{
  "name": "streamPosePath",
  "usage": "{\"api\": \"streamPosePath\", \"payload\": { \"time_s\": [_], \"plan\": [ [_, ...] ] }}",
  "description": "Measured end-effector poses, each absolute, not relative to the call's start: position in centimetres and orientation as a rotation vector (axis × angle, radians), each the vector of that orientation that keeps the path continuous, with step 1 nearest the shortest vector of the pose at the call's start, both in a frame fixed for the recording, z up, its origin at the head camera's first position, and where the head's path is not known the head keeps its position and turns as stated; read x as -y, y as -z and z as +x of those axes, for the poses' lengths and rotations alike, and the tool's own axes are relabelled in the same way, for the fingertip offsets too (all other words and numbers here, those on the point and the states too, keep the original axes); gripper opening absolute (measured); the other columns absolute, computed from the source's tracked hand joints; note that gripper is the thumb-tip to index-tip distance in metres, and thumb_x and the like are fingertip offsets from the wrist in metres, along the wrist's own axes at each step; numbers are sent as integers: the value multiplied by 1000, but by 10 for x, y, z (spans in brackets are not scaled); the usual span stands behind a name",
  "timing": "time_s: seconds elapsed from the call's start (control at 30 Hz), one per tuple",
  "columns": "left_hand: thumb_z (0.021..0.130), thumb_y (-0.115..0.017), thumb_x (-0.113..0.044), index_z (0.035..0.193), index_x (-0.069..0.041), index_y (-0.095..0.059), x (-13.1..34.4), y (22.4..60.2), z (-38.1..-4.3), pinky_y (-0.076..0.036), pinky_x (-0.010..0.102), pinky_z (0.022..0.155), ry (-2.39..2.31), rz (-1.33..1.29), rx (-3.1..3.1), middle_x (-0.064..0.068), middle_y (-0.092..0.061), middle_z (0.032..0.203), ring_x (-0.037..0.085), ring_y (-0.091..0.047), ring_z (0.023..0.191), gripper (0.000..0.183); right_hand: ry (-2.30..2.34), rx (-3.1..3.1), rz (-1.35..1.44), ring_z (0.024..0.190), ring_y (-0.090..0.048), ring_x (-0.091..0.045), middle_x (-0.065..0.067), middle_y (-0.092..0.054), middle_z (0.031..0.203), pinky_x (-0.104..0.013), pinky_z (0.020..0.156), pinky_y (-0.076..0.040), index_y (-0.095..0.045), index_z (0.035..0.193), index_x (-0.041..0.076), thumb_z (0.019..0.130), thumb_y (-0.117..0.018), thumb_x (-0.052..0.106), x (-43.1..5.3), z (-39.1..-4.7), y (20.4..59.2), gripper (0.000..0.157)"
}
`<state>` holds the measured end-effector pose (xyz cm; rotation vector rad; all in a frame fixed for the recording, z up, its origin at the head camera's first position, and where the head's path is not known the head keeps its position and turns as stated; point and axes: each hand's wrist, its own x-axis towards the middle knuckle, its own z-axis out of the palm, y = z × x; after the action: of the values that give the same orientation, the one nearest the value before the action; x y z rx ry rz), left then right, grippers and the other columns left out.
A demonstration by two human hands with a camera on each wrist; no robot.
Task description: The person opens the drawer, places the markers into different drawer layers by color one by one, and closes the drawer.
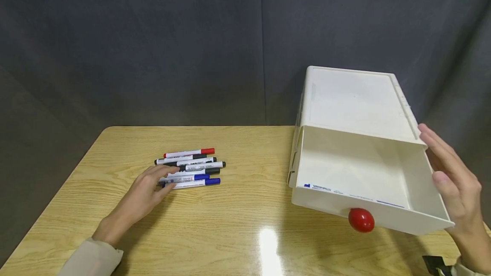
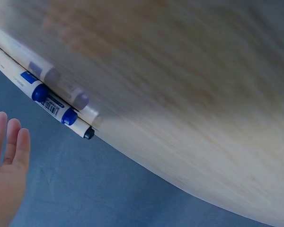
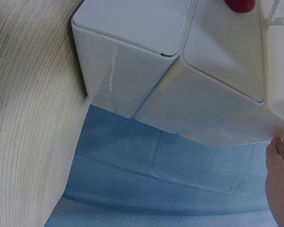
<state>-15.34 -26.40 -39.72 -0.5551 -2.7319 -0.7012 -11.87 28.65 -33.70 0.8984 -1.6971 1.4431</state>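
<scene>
Several whiteboard markers lie side by side on the table, among them a red-capped marker (image 1: pixel 188 154), a black-ended marker (image 1: pixel 201 166) and a blue-capped marker (image 1: pixel 195 183). Over their left ends reaches my left hand (image 1: pixel 142 191), fingers extended; whether it touches them is hard to tell. The left wrist view shows that hand (image 2: pixel 8 163) with loose, straight fingers and nothing held. A white drawer unit (image 1: pixel 353 101) has its top drawer (image 1: pixel 353 165) pulled out, bare inside. Beside its right wall is my right hand (image 1: pixel 456 182), whose fingertips appear to touch the unit's side in the right wrist view.
A red round knob (image 1: pixel 361 219) sticks out from the drawer's front. Lower drawers (image 3: pixel 132 23) of the unit are closed. The wooden table (image 1: pixel 245 208) ends in front of a dark cloth backdrop (image 1: pixel 192 54).
</scene>
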Motion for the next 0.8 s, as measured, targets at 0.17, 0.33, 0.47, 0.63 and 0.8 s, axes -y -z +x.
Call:
{"api": "streamPosePath", "payload": {
  "time_s": [0.17, 0.33, 0.47, 0.63, 0.8],
  "plan": [
    [88, -73, -5, 122, 0, -67, 267, 398, -154, -51, 56, 98, 708, -526, 2783, 18, -67, 122, 40, -59, 121, 35, -1477, 1678, 926, 139, -47, -22, -22, -49, 148, -20, 116, -36, -47, 132, -22, 96, -48, 0, -286, -119, 338, 43],
    [90, -71, -6, 123, -2, -66, 269, 398, -153, -48, 59, 100, 717, -492, 2847, 19, -66, 125, 43, -56, 124, 34, -1478, 1676, 928, 139, -48, -22, -22, -49, 148, -20, 116, -36, -47, 132, -22, 96, -48, 0, -285, -118, 337, 42],
    [90, -71, -6, 121, -3, -68, 270, 398, -153, -49, 59, 100, 686, -492, 2873, 20, -66, 126, 43, -57, 123, 32, -1448, 1685, 919, 139, -48, -22, -22, -50, 148, -20, 115, -36, -47, 132, -22, 96, -47, 0, -285, -118, 337, 42],
    [88, -72, -4, 116, -3, -70, 269, 398, -154, -49, 59, 99, 640, -511, 2892, 22, -66, 124, 44, -59, 119, 28, -1421, 1698, 907, 139, -48, -22, -22, -50, 147, -20, 115, -37, -48, 132, -22, 96, -47, 0, -285, -118, 337, 42],
    [85, -75, -3, 112, -4, -72, 270, 400, -155, -54, 50, 91, 599, -547, 2900, 14, -70, 113, 32, -65, 106, 27, -1431, 1677, 926, 139, -48, -23, -24, -49, 147, -21, 116, -36, -47, 131, -23, 96, -48, 0, -284, -119, 336, 42]
  ]
}}
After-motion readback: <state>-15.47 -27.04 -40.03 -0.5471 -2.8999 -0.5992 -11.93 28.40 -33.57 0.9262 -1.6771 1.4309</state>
